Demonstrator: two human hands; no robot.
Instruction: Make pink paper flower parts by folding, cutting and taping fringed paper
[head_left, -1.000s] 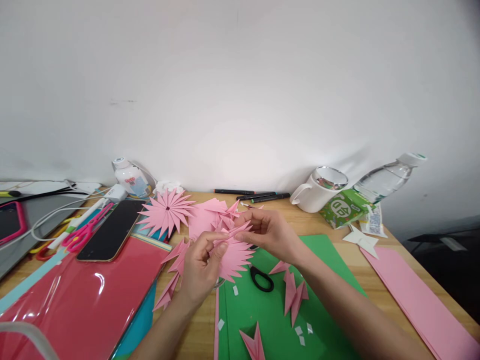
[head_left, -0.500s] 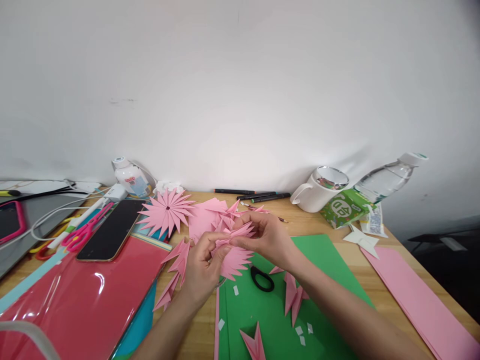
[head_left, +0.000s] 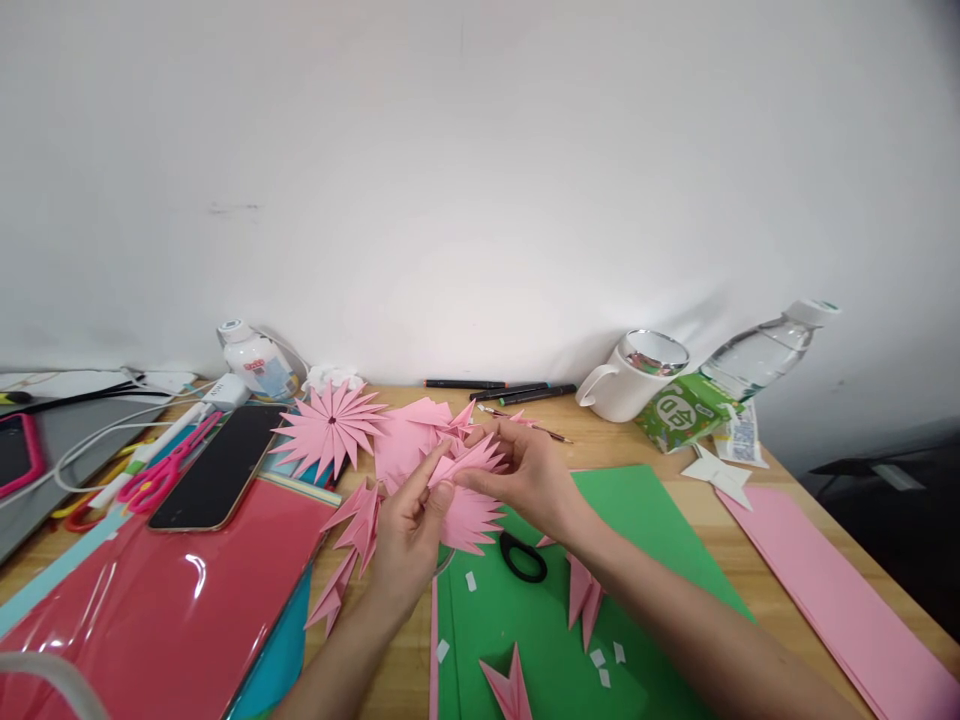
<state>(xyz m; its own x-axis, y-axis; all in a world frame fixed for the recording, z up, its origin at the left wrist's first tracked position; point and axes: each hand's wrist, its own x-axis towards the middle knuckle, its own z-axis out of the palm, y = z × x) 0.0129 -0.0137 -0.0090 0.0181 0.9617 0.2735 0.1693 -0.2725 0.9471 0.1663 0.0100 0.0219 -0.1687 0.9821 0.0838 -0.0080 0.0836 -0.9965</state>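
Note:
Both hands pinch a pink folded-paper piece (head_left: 466, 462) with pointed tips, held over the middle of the table. My left hand (head_left: 411, 520) grips its left side between thumb and fingers. From the right, my right hand (head_left: 525, 475) closes on it, its fingertips partly hidden behind the paper. Just below lies a pink paper star (head_left: 469, 522) with many points, partly covered by the hands. A finished-looking pink paper star (head_left: 332, 420) rests to the left. Loose pink folded pieces (head_left: 360, 520) lie beside my left wrist, and another (head_left: 510, 685) sits on the green paper (head_left: 630, 560).
Black-handled scissors (head_left: 523, 557) and small white scraps (head_left: 598, 658) lie on the green paper. Leftward are a phone (head_left: 217, 470), pink scissors (head_left: 169, 465) and a red folder (head_left: 172, 590). Markers (head_left: 525, 392), a white mug (head_left: 626, 380) and a water bottle (head_left: 765, 350) stand near the wall.
My left fingers have straightened somewhat along the pink folded piece, and it lies flatter between the hands. Both hands keep hold of it. The view has shifted slightly.

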